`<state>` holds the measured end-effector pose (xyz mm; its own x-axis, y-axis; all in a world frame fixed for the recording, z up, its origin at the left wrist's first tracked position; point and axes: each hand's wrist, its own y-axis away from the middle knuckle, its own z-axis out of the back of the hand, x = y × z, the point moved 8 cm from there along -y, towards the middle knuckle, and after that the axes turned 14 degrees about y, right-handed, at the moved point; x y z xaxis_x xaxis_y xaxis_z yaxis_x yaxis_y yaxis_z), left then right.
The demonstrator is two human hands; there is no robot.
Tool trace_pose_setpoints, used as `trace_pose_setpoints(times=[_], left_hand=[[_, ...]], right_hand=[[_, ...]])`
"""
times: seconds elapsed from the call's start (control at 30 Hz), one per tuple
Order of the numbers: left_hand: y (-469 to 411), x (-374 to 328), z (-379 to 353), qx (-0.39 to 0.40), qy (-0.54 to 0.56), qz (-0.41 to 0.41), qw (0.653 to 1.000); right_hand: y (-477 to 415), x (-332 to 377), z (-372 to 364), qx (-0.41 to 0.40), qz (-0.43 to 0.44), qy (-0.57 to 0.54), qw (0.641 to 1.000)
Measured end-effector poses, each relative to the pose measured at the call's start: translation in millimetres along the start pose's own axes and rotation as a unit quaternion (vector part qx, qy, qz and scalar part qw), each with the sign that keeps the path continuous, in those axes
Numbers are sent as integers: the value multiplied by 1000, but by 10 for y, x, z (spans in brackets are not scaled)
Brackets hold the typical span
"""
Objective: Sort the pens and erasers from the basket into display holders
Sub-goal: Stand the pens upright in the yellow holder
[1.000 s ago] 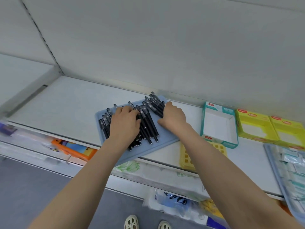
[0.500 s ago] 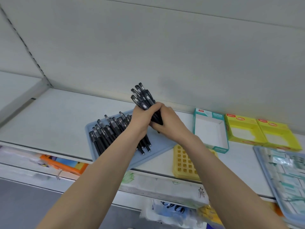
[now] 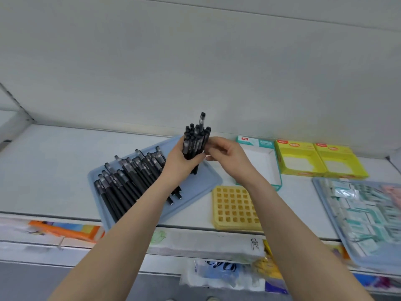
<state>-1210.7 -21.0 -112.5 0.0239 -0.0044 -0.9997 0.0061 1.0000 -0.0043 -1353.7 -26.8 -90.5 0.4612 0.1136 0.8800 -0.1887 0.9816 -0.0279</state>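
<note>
The bundle of black plastic pens [image 3: 195, 144] is now lifted upright: left hand [image 3: 182, 164] grips it, right hand [image 3: 225, 155] pinches its side. Likely ready for slotting.

White shelf [image 3: 54, 170]: blue tray [image 3: 201, 181] at left, sitting angled, near corner at the front edge. Yellow grid holder [image 3: 235, 207] just right of it. Behind that a teal box [image 3: 260, 164], then two yellow boxes [image 3: 297, 158] [image 3: 338, 161] touching side by side. Second tray [image 3: 325, 203] far right.

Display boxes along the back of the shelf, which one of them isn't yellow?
The leftmost box, teal-edged with a white inside, right beside the right hand. The other two boxes are yellow.
</note>
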Motion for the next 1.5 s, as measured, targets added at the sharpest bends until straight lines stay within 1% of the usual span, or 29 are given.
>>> trace_pose_setpoints(times=[0.1,0.2,0.27,0.37,0.43,0.53,0.6,0.67,0.77,0.87,0.93,1.07,1.13,1.23,1.27,1.33,1.4,1.47,1.5], left_hand=[[23,-103,-24,3,-22,-5,1000],[71,-263,-54,2,-24,-28,999],[116,-350,-51,-13,-11,-35,999],[221,-347,-8,-51,64,-11,997],[315,-299,4,-71,145,6,987],[447,-202,-6,-94,269,36,958],[505,-157,-13,-104,313,54,942],[559,-127,-6,-114,337,68,932],[624,-116,33,-118,342,76,929],[689,-111,50,-111,321,78,937],[734,-112,31,-105,314,79,940],[808,-160,-42,-79,293,83,949],[821,-210,-77,-64,281,79,954],[821,-323,-158,-32,261,58,963],[821,-374,-206,-12,252,49,966],[829,-485,-338,39,233,29,971],[833,-554,-452,72,219,19,973],[808,-558,-487,63,212,20,975],[786,-539,-473,47,213,25,976]], right_hand=[[5,11,89,-26,-14,-27,999],[57,184,212,-56,17,-39,998],[144,274,384,-103,28,-44,993],[418,309,671,-170,22,-1,985],[645,238,758,-186,5,31,982],[882,92,692,-190,-25,47,980],[931,51,609,-196,-25,42,979],[940,55,542,-198,-18,63,978],[920,75,438,-182,-5,135,974],[858,159,315,-147,24,246,958],[795,180,309,-141,17,264,954],[717,157,428,-120,-36,286,950],[750,203,508,-120,-39,252,959],[817,521,675,-171,17,185,968],[819,629,707,-172,33,175,969],[792,762,696,-131,44,168,976],[765,746,645,-81,26,150,985],[773,683,667,-76,0,54,996],[792,657,734,-101,-12,-4,995]])
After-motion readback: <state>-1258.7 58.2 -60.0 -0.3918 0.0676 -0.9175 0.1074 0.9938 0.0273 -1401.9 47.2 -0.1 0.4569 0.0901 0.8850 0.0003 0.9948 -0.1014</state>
